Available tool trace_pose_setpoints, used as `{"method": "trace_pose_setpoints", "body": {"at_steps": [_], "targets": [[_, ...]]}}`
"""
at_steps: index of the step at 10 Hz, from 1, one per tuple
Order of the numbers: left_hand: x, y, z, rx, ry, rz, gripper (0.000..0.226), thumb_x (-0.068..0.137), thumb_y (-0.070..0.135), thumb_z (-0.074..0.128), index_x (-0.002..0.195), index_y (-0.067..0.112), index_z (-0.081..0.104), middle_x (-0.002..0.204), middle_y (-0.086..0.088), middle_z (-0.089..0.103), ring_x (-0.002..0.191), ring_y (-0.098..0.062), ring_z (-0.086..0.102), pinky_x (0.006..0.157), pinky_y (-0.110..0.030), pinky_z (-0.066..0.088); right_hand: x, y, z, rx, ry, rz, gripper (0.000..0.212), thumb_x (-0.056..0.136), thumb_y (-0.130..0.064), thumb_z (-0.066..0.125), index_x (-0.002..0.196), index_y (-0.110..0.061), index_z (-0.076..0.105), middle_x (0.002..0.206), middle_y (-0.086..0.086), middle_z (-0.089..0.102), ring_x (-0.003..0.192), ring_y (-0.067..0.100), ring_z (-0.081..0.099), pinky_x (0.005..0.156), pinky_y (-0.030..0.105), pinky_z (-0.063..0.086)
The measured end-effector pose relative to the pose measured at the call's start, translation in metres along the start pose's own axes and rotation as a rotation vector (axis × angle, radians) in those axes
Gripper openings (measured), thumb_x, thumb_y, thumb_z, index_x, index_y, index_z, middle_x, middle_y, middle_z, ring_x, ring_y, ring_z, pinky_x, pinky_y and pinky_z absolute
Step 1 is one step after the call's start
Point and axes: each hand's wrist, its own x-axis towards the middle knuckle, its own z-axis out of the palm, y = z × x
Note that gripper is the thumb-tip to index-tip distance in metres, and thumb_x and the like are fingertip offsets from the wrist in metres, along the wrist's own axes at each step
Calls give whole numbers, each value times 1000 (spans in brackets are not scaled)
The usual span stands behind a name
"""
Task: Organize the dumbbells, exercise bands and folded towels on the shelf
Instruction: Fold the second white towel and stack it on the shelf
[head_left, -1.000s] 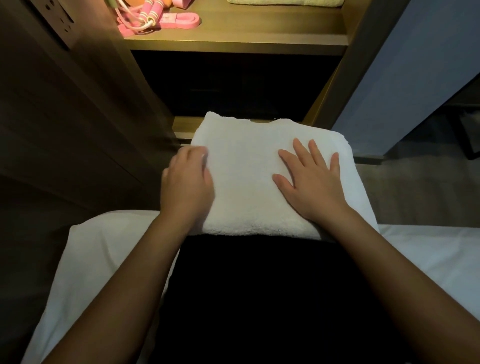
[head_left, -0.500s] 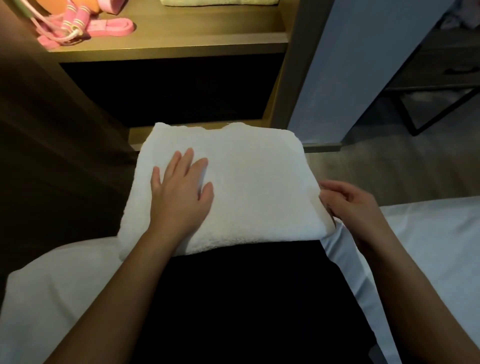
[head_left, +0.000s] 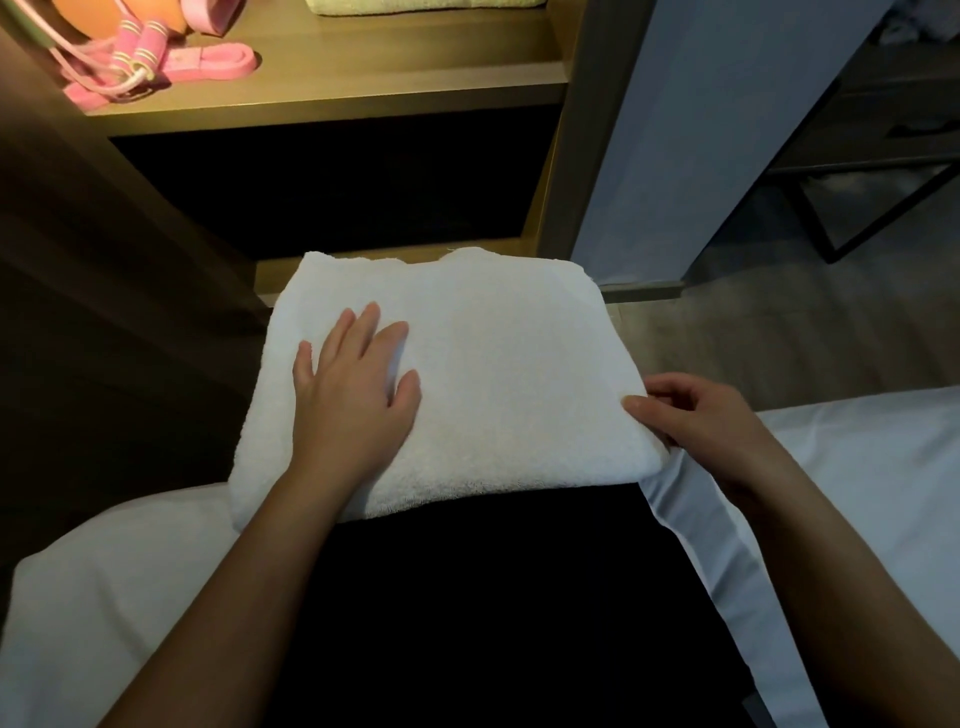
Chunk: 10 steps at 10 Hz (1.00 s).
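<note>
Left hand (head_left: 353, 400): flat, fingers straight, pressing folded towel (head_left: 509, 374).
Right hand (head_left: 701, 421): pinching its right edge.
Shelf (head_left: 389, 67): pink bands (head_left: 208, 60), pale towel (head_left: 415, 5).

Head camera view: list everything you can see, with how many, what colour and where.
white towel: one, white, folded, centre, on a black surface before the shelf.
pale towel: one, yellow-green, upper shelf board, cut by the top edge.
exercise bands: count unclear, pink, tangled, upper board's left.
orange object: one, orange, behind the bands, mostly cut off.
shelf: one, brown wood, top centre.
bedding: white, lower left and right.
dark table: one, far right.
left hand: flat on the white towel.
right hand: pinches its right edge.
</note>
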Motion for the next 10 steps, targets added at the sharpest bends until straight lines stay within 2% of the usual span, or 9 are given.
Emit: {"method": "trace_pose_setpoints", "body": {"at_steps": [1,2,3,4,5,6,8,9,10], "targets": [[0,0,0,6,1,2,62,87,50,27,145,29,39,161,3,20,150,-19,12,119,-53,2,-1,2,2,-106,75,-12,10,84,-24,72,89,-19,66,87,-3,66,78,9,62,58,19,46],[0,1,0,13,3,6,61,88,49,27,144,29,39,161,3,21,150,-19,12,119,-53,3,-2,2,2,-274,124,-46,15,83,-31,73,81,-22,62,83,-2,65,75,12,61,63,25,48],[0,0,1,10,9,7,61,88,49,28,144,29,40,161,3,22,149,-19,13,119,-53,3,-2,2,4,-333,108,-44,16,86,-33,71,82,-20,61,82,0,64,75,13,60,65,26,48],[1,0,0,9,8,6,61,87,49,28,144,29,40,161,3,22,149,-19,13,119,-53,3,-1,1,3,-186,34,31,16,87,-29,69,90,-15,63,88,2,64,77,13,59,60,23,46],[1,0,0,0,9,9,61,87,49,28,144,29,40,161,3,22,149,-19,13,119,-53,3,-1,-2,-1,-71,-42,96,16,89,-27,67,96,-13,64,95,4,64,83,15,61,63,25,51],[1,0,0,-3,13,8,61,88,49,29,144,29,41,161,2,23,149,-19,14,119,-53,3,-2,-1,-3,-103,-85,91,20,89,-27,66,92,-8,66,91,7,64,81,17,60,67,27,50],[2,-1,1,2,11,11,61,88,49,29,144,29,41,160,3,23,149,-19,14,119,-53,3,-3,-1,-4,-261,45,-22,18,85,-31,71,85,-15,63,80,2,64,70,13,59,59,23,42],[2,-1,1,-2,11,10,61,88,49,29,144,29,41,160,3,23,149,-19,14,119,-53,3,-1,-1,-5,-218,-16,-13,27,88,-33,68,82,-7,63,73,1,59,62,11,52,56,22,40],[2,-1,1,-5,12,8,61,88,49,29,144,29,40,161,3,22,149,-19,13,119,-52,2,-2,-9,-8,-122,-184,7,24,90,-34,62,92,-11,66,86,-2,68,73,15,65,61,19,48]]}}
